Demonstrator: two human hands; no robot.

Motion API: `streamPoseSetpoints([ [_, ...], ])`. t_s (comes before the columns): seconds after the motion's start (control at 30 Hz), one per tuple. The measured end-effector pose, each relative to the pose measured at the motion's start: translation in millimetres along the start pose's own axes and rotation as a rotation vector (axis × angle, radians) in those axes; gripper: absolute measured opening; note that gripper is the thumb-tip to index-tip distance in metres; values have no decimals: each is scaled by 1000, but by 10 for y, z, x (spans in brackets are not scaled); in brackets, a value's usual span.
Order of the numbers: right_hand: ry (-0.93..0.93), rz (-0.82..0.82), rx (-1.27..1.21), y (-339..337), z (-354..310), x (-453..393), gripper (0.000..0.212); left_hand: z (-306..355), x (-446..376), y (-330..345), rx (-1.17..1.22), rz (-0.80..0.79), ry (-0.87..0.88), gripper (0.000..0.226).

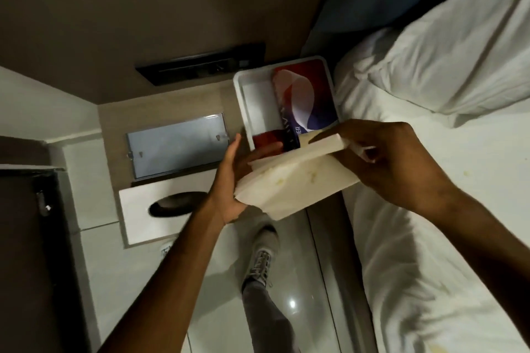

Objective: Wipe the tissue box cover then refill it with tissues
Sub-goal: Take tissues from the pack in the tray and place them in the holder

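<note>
A stack of white tissues (298,178) is held between both hands above the floor, beside the nightstand. My left hand (229,186) supports its lower left edge with the palm and fingers. My right hand (384,157) grips its upper right end, thumb on top. The white tissue box cover (137,223), with a dark oval slot, lies on the nightstand at the left. A white tray (241,94) behind the tissues holds a red, white and blue tissue packet (304,100).
A clear acrylic sign holder (175,149) lies on the nightstand next to a dark wall panel (200,66). The bed with white sheets (447,209) and a pillow (459,60) fills the right. My shoe (262,255) stands on the glossy floor below.
</note>
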State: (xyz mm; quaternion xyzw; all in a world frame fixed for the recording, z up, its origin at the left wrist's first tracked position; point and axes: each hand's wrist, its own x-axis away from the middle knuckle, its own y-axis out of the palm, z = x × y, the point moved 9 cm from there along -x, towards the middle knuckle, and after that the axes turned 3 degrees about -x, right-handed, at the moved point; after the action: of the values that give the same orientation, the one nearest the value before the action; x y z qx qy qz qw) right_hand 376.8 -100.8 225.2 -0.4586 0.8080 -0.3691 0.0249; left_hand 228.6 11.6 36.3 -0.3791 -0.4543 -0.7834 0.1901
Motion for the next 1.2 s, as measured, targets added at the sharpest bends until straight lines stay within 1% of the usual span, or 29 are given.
streamPoseSetpoints([
  [0.03,6,-9,-18,78,-70,-95,27,32,71,-52,66,-45,-66,66],
  [0.1,-20,-18,-28,230,-238,-280,25,81,179,-254,141,-50,-185,63],
  [0.13,-52,-33,-27,327,-340,-374,24,108,229,-379,145,-62,-234,68],
  [0.23,-188,-87,69,673,-705,-636,26,203,402,-682,79,-201,-337,96],
  [0.27,-243,-99,101,817,-844,-706,28,217,445,-824,70,-237,-367,103],
  [0.33,-368,-94,152,1094,-1117,-791,31,270,520,-1126,82,-260,-383,111],
  [0.4,-507,-73,231,1352,-1322,-824,30,404,563,-1393,191,-235,-328,112],
  [0.47,-597,-99,302,1646,-1433,-879,27,636,547,-1727,303,-118,-195,100],
  [0.5,-629,-122,337,1782,-1463,-911,28,759,540,-1887,301,-56,-122,93],
  [0.57,-689,-143,390,1975,-1478,-956,29,966,558,-2134,248,30,-3,86],
  [0.63,-691,-147,386,2100,-1457,-1010,27,1107,615,-2281,185,78,42,83],
  [0.67,-673,-135,369,2137,-1432,-1037,25,1166,640,-2323,144,94,62,78],
  [0.7,-651,-115,348,2161,-1402,-1066,23,1216,655,-2360,102,111,88,65],
  [0.73,-620,-93,331,2177,-1353,-1094,23,1259,664,-2390,66,136,115,47],
  [0.77,-577,-79,307,2202,-1289,-1131,25,1299,675,-2434,39,171,143,29],
  [0.8,-517,-77,260,2232,-1208,-1167,32,1338,687,-2470,18,200,177,20],
  [0.83,-434,-83,177,2258,-1106,-1198,41,1375,687,-2498,-5,224,217,23],
  [0.87,-325,-96,19,2288,-984,-1224,51,1409,685,-2507,-16,237,250,28],
  [0.9,-191,-89,-229,2306,-846,-1247,59,1445,688,-2498,-20,244,279,31],
  [0.93,-25,-36,-548,2321,-674,-1262,62,1475,687,-2485,-20,247,300,29],
  [0.97,162,54,-840,2363,-479,-1256,62,1498,677,-2479,-18,241,318,26],
  [1.0,355,129,-1061,2467,-286,-1227,60,1513,664,-2465,-12,232,326,22],
  [1.03,520,141,-1214,2627,-149,-1199,54,1518,646,-2451,-10,221,328,21],
  [1.07,635,92,-1324,2806,-81,-1195,49,1515,626,-2437,-8,211,326,21],
  [1.1,683,11,-1407,2958,-71,-1219,53,1504,595,-2432,-12,208,323,21],
  [1.13,677,-49,-1470,3059,-84,-1266,59,1499,569,-2424,-19,213,318,23],
  [1.2,690,-53,-1494,3162,-64,-1348,61,1478,515,-2457,-70,264,307,28],
])
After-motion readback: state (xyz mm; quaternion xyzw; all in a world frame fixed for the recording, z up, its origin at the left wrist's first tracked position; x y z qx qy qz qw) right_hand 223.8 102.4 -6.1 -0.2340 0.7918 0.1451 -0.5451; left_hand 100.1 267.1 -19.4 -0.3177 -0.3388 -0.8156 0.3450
